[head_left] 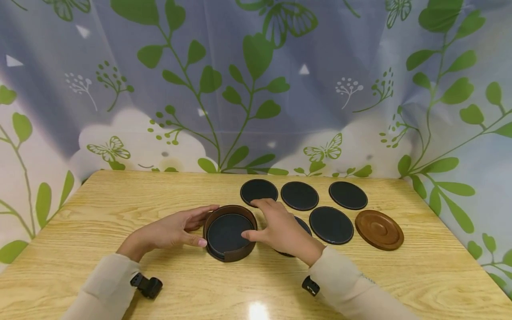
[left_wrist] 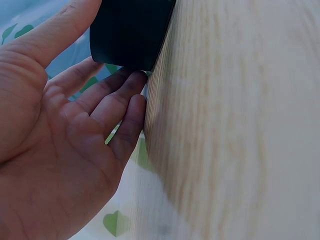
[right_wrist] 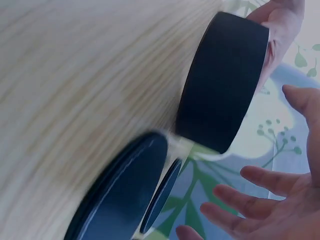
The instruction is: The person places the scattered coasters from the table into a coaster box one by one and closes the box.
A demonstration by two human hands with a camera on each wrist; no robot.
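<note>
Both hands lie relaxed: my left hand [head_left: 172,231] touches the round brown coaster holder [head_left: 230,233] on the table [head_left: 120,200], my right hand [head_left: 280,229] beside it, gripping nothing.

You see black coasters [head_left: 299,195] on a pale wood-grain worktop [head_left: 120,200], a dark brown holder [head_left: 230,233], a reddish-brown lid [head_left: 378,230] at three o'clock, and a green leaf-and-butterfly backdrop [head_left: 256,80].
</note>
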